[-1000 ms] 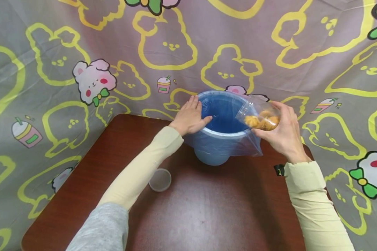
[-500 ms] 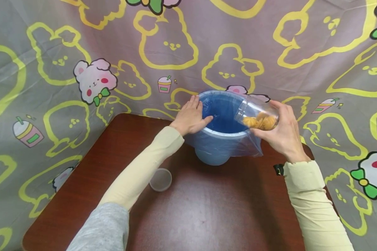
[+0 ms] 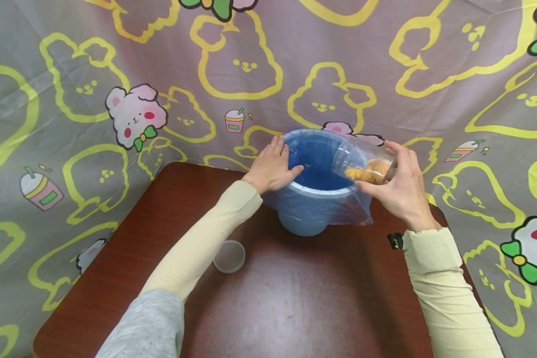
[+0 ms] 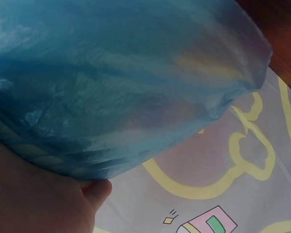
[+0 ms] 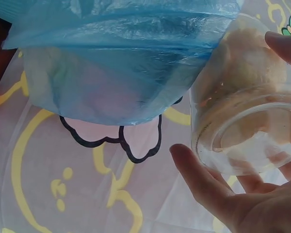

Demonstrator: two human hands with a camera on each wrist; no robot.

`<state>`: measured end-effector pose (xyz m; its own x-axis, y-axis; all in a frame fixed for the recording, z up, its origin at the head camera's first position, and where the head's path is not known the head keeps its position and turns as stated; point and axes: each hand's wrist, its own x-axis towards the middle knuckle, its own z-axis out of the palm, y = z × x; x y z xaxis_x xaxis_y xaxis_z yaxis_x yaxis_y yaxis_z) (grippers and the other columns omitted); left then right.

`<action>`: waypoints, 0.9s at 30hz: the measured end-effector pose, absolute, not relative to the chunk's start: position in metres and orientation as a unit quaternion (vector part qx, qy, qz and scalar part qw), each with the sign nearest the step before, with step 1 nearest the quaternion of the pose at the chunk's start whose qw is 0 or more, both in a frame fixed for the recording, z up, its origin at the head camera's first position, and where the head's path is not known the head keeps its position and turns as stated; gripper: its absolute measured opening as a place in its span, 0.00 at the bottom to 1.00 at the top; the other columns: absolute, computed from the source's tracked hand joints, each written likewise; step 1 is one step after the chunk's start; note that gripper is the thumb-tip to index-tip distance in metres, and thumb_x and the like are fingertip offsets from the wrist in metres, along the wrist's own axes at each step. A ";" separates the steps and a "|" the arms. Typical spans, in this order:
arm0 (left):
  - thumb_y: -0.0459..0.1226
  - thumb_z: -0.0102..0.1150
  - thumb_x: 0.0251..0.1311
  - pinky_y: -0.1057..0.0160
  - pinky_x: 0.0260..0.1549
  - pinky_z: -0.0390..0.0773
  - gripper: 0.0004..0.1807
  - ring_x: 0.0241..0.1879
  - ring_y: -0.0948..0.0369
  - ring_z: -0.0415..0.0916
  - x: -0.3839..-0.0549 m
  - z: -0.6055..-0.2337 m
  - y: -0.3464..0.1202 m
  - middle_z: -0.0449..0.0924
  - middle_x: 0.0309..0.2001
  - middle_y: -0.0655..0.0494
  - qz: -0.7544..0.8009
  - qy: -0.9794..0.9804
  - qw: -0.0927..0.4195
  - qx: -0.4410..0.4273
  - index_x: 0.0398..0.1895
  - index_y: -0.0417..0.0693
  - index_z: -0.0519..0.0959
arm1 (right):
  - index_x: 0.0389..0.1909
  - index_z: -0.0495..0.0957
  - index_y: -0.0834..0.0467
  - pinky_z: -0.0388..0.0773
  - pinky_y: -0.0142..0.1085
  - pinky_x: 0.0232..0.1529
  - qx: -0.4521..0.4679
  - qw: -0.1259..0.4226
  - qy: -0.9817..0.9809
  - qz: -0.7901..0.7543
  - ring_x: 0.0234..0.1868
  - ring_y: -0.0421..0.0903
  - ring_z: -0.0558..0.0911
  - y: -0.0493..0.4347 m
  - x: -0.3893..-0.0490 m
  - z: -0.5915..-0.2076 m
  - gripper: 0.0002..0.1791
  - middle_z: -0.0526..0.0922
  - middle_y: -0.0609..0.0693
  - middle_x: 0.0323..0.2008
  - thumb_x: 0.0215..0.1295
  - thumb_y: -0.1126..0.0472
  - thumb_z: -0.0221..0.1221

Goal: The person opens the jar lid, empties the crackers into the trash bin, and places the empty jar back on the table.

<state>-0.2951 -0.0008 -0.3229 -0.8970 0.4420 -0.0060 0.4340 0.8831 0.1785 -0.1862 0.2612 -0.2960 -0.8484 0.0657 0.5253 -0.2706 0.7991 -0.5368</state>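
Observation:
A blue bucket (image 3: 302,221) stands near the table's far edge, lined with a thin translucent blue plastic bag (image 3: 346,209) folded over its rim. Flat on the left side of that rim rests my left hand (image 3: 270,166), fingers straight, the thumb reaching over the opening. My right hand (image 3: 404,184) grips a clear plastic jar (image 3: 362,154) near its base. The jar lies tilted on its side, its mouth over the bucket's right rim. Orange-yellow snack pieces (image 3: 371,171) sit inside it. In the right wrist view the fingers curl round the jar's base (image 5: 252,136).
A round translucent lid (image 3: 229,256) lies on the dark brown wooden table (image 3: 291,298), left of the middle. A grey cartoon-printed cloth (image 3: 156,59) hangs close behind the bucket and along both sides. A small black object (image 3: 396,241) is beside the right cuff.
The jar has tipped further, and its mouth has shifted slightly left over the bucket. The snack pieces inside have shifted a little. My left hand has stayed on the rim.

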 end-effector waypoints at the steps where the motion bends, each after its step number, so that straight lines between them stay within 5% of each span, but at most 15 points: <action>1: 0.64 0.30 0.67 0.54 0.75 0.38 0.46 0.77 0.51 0.26 -0.295 -0.323 -0.001 0.31 0.78 0.46 0.087 0.970 0.023 0.226 0.76 0.41 0.44 | 0.67 0.63 0.60 0.65 0.50 0.47 0.056 0.270 -0.909 0.314 0.53 0.57 0.68 0.261 -0.186 -0.296 0.52 0.69 0.63 0.57 0.37 0.59 0.77; 27: 0.64 0.31 0.67 0.55 0.75 0.36 0.46 0.77 0.52 0.25 -0.295 -0.323 -0.001 0.31 0.78 0.47 0.091 0.970 0.022 0.224 0.77 0.42 0.45 | 0.68 0.62 0.58 0.62 0.45 0.43 0.036 0.279 -0.905 0.320 0.47 0.56 0.68 0.255 -0.185 -0.295 0.51 0.70 0.62 0.49 0.41 0.52 0.75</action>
<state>-0.2949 -0.0011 -0.3232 -0.8983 0.4394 -0.0014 0.4315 0.8825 0.1871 -0.1851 0.2550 -0.2948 -0.8418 0.1130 0.5279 -0.2443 0.7923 -0.5591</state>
